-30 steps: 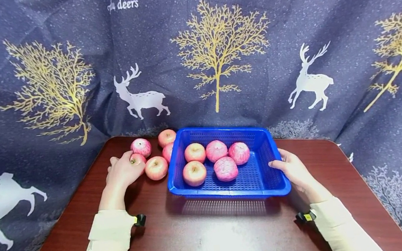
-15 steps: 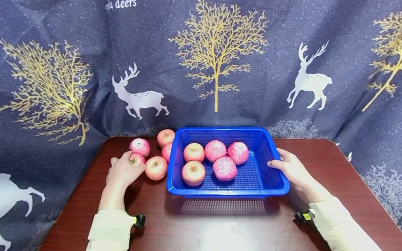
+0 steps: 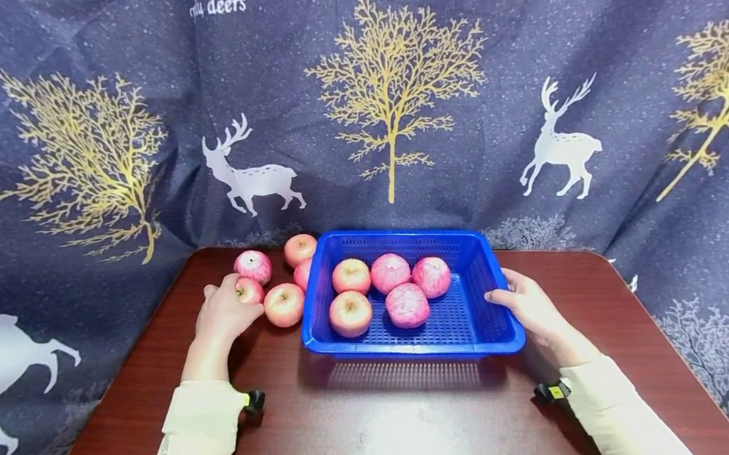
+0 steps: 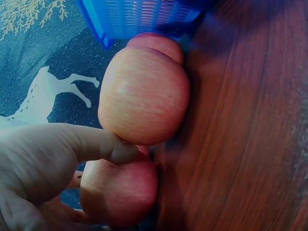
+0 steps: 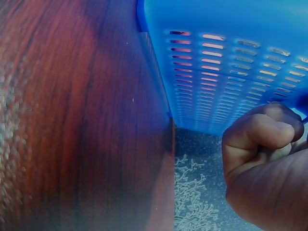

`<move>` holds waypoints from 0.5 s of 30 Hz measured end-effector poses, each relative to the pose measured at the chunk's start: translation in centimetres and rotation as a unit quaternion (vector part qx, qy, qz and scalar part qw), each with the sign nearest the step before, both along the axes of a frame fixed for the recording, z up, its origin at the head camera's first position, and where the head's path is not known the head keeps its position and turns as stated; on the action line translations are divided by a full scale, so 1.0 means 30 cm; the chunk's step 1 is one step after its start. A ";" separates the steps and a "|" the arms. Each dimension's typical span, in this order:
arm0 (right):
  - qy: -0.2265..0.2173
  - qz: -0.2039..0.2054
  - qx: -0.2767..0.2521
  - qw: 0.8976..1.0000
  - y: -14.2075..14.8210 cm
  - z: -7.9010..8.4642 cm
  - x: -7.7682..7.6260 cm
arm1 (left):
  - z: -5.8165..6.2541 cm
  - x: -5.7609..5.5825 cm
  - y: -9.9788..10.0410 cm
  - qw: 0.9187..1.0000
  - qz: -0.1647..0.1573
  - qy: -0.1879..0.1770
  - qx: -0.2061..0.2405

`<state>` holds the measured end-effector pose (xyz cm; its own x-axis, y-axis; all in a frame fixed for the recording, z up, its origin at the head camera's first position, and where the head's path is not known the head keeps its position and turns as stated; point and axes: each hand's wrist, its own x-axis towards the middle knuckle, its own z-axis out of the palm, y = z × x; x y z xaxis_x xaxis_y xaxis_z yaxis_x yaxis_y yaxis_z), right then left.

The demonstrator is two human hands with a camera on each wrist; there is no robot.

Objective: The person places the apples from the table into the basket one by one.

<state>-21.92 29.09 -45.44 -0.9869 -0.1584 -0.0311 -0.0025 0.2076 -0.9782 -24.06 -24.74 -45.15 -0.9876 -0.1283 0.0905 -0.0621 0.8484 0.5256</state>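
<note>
1. Left hand [image 3: 223, 313] pinches an apple [image 3: 249, 291] on the worktop [image 3: 292, 428], apparently for pickup; next likely calls for lifting clear of the loose apples [image 3: 284, 305].
2. Basket [image 3: 411, 351] holds five apples [image 3: 407, 306].
3. Right hand [image 3: 534, 307] grips its right end, seemingly steadying it.

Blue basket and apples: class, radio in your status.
Left hand grips an apple. Right hand grips basket, right end. Five apples inside. Possible obstacle: another apple between held apple and basket.
</note>
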 end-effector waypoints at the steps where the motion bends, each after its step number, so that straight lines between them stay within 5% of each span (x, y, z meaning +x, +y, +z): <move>1: -0.001 0.000 -0.002 1.000 0.000 0.000 -0.001 | -0.002 -0.001 0.000 1.000 0.001 0.000 0.000; 15: -0.011 -0.001 -0.025 1.000 -0.001 -0.006 -0.002 | -0.014 -0.007 -0.002 1.000 0.003 0.002 -0.005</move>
<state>-21.96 29.05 -45.61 -0.9865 -0.1577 -0.0441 0.0189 0.1575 -0.9873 -24.29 -24.80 -45.59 -0.9863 -0.1338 0.0965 -0.0653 0.8536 0.5168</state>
